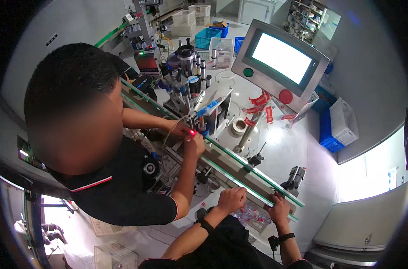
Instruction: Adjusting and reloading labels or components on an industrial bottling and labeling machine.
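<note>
My left hand [232,200] is curled into a fist at the near rail of a long conveyor [230,169] with green-edged sides. Anything inside that fist is hidden. My right hand [279,208] reaches over the conveyor's right end, its fingers stretched across the shadowed belt; I see nothing held there. Between my forearms, below the conveyor, lie clear plastic pieces with red marks [248,214] in a white basket [259,225]. To my left a co-worker in a black shirt [132,193] has both hands [192,142] at the labelling machine [199,114], by a red light.
A control screen [282,58] with green and red buttons rises beyond the conveyor. Red label strips [260,107] and a white roll [239,126] hang behind it. Blue and white crates [338,127] stand at the right; more baskets [208,38] sit at the back.
</note>
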`<action>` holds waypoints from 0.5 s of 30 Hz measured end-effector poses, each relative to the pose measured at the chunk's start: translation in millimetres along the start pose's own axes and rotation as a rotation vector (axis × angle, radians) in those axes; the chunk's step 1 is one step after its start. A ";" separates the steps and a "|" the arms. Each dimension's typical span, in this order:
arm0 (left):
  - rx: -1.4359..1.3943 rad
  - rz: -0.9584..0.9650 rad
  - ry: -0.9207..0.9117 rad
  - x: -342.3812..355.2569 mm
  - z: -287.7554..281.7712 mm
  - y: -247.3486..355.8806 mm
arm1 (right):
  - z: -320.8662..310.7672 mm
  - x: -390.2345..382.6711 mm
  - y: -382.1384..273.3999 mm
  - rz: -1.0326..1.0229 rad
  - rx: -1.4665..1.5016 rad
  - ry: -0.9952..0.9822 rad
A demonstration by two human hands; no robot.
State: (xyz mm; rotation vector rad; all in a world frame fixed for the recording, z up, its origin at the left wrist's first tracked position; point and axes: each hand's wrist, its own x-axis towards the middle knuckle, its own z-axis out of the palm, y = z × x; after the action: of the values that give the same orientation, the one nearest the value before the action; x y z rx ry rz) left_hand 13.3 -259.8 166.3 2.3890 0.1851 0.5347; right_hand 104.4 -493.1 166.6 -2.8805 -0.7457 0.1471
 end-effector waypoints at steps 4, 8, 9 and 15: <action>0.001 0.008 -0.012 1.8 -1.8 0.1 | -0.1 0.8 0.1 0.040 -0.015 -0.049; 0.016 -0.003 -0.044 3.4 -6.4 2.8 | -2.9 3.6 -1.5 0.017 0.008 -0.038; 0.018 0.001 -0.042 2.5 -6.7 3.5 | -3.3 2.8 -1.6 -0.009 0.016 -0.018; -0.004 0.004 -0.030 0.0 -2.1 1.3 | -2.6 0.7 1.5 -0.027 0.016 -0.027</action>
State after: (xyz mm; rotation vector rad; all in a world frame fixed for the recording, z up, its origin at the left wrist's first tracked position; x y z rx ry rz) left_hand 12.4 -259.6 168.6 2.3926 0.1660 0.5006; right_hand 106.0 -494.4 168.9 -2.8572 -0.7840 0.1877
